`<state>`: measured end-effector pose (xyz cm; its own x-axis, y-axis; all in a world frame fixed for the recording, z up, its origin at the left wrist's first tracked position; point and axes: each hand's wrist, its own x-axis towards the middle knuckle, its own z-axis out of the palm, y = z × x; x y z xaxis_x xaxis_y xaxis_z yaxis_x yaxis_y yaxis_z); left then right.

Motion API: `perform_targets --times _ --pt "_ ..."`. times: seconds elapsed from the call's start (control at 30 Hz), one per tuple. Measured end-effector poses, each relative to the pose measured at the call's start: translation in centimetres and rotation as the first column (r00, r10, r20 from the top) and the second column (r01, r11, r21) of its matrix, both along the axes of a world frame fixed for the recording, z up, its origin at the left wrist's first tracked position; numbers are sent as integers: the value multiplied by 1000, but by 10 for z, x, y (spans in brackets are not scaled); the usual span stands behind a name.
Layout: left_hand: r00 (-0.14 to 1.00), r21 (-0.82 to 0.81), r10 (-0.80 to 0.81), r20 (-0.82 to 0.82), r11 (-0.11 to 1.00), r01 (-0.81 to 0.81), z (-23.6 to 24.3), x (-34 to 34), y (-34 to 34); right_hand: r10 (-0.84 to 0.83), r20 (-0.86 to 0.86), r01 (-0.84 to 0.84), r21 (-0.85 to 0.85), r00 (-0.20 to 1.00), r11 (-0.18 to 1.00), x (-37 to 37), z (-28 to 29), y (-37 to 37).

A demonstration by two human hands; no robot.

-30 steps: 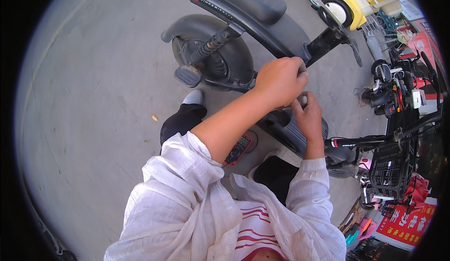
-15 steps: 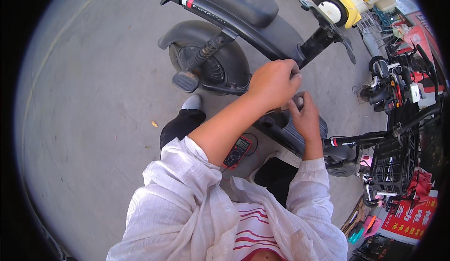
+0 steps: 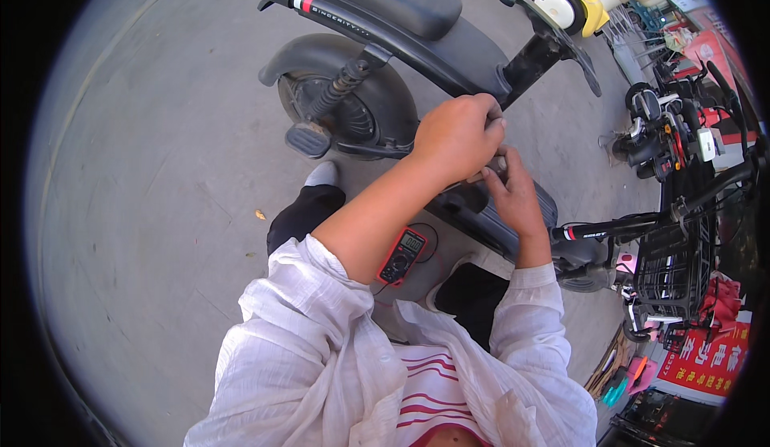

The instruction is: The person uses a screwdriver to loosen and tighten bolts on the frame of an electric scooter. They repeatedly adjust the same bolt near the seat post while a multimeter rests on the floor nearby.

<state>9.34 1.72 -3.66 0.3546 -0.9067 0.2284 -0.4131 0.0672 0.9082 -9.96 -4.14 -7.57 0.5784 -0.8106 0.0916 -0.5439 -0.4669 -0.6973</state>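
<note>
A black electric bike [image 3: 385,34] stands across the ground in front of me. Over the middle of its frame, my left hand [image 3: 459,136] is bent down with curled fingers; their tips and whatever they grip are hidden behind the hand. Close beside it, my right hand [image 3: 515,194] is closed, thumb against fingers, at the same spot on the frame; the small thing between them cannot be made out. Below my hands, a red and black multimeter [image 3: 401,256] lies on the ground by my left forearm, its display lit and a dark lead looping beside it.
The bike's rear wheel [image 3: 345,94] and pedal [image 3: 308,139] are to the left, its handlebar [image 3: 618,232] and black basket [image 3: 672,274] to the right. Other bikes [image 3: 654,138] and a red sign [image 3: 706,363] line the right side. A yellow vehicle [image 3: 593,15] stands at far right.
The whole view has shifted slightly, so the bike and my hands appear a little further left and up. Both hands keep nearly the same pose at the frame.
</note>
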Motion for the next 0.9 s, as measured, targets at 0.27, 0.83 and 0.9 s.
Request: perform_targets --times 0.27,0.83,0.9 --pt "999 66 -39 -15 997 40 5 -2 0 -128 -111 130 12 986 991 10 11 2" --pt "1000 7 -15 16 1000 15 -1 -3 0 -79 -143 66 -97 987 993 10 12 9" --pt "1000 14 -9 22 1000 8 -2 -3 0 -106 -167 89 -106 980 990 13 13 9"
